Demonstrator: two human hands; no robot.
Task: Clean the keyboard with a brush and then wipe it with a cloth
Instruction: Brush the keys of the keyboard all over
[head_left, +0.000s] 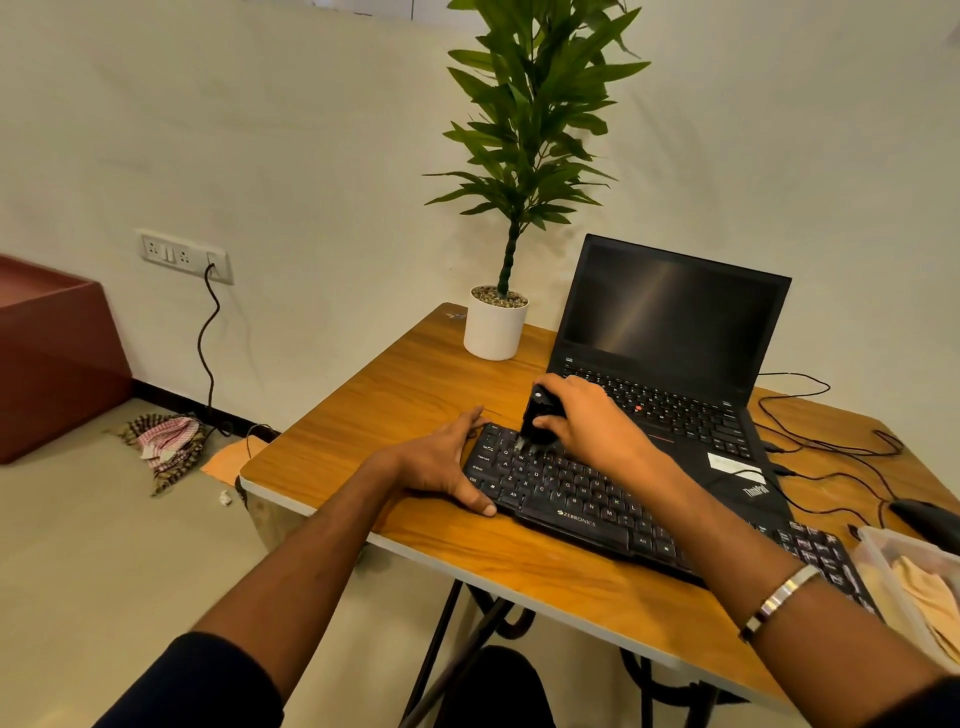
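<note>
My right hand (587, 418) has its fingers (558, 431) curled round a small black brush (540, 415), gripping it from above with the bristles down on the upper-left keys of the keyboard (597, 506). My left hand (441, 462) lies at the keyboard's left end, its fingers fairly straight: the thumb reaches along the front edge near the corner, the other fingers go along the far edge, and the palm rests on the worktop (415, 374). It steadies the keyboard rather than gripping it. A metal bracelet (779, 600) sits on my right wrist.

The black keyboard lies slantwise across the wooden worktop, just in front of an open laptop (670, 332) with a dark screen. Beside the laptop's left stands a white pot with a tall green plant (524, 156). At the right edge I see a clear plastic container (883, 566) with a tan cloth (930, 597) in it, and a black mouse (919, 514) just behind it, with thin cables (831, 447) trailing across the worktop. On the floor to the left lies a crumpled checked rag (166, 441), below a wall socket (184, 255).
</note>
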